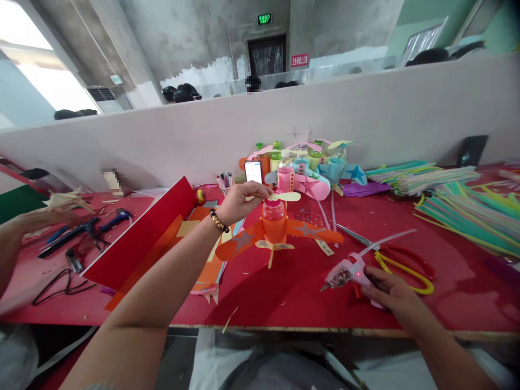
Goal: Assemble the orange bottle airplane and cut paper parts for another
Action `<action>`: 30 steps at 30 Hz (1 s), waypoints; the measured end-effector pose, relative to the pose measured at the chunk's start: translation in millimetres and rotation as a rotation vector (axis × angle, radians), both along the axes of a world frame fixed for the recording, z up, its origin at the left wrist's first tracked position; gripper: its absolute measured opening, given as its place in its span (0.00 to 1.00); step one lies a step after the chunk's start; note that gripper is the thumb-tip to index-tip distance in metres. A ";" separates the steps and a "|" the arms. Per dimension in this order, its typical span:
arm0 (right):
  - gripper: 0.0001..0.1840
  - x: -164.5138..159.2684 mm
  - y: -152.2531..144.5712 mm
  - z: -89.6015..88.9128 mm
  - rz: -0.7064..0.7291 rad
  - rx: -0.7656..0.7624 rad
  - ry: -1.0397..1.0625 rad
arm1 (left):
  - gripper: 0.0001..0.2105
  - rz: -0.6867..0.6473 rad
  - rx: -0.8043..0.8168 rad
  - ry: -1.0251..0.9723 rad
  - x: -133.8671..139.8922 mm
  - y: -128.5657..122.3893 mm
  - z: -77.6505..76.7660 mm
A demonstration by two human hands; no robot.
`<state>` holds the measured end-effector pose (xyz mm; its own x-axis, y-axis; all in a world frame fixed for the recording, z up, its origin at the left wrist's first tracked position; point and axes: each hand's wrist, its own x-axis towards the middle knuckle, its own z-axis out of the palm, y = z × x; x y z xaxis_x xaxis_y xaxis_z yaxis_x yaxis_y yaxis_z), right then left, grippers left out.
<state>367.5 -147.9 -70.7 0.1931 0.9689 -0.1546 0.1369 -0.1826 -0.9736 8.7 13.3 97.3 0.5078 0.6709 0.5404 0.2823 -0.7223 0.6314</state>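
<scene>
An orange paper airplane built around a bottle stands on the red table, with star-marked wings out to both sides and a small cream tail at the front. My left hand reaches over it, thumb and fingers pinched on the cream paper propeller at the bottle's cap. Part of the propeller is hidden by those fingers. On the right, my right hand is wrapped around the handle of a pink hot glue gun. A red light glows on the gun, and its nozzle points left above the table.
Several finished bottle airplanes and a lit phone stand behind. Scissors lie beyond the glue gun, with bundled colored strips farther right. A red board leans at left. Another person's hand is at the far left.
</scene>
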 end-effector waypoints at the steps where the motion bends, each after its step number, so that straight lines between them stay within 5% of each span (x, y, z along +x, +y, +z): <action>1: 0.35 0.0 -0.1 0.1 -0.009 -0.001 0.006 | 0.09 -0.006 0.016 0.013 0.2 1.0 0.9; 20: 0.32 4.2 1.5 2.3 0.037 -0.003 -0.014 | 0.14 0.010 0.059 0.051 -0.5 6.7 3.1; 27: 0.28 9.1 3.7 0.5 0.185 0.003 0.017 | 0.17 -0.125 -0.116 0.053 -6.1 -0.6 22.4; 30: 0.30 10.5 5.1 -3.4 0.162 0.002 0.015 | 0.15 -0.033 -0.153 0.099 -6.0 2.7 32.0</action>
<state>378.1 -142.8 -74.1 0.0321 0.9876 -0.1539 0.1498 -0.1570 -0.9762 2.7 16.0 129.3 0.5762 0.7238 0.3795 0.3266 -0.6296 0.7049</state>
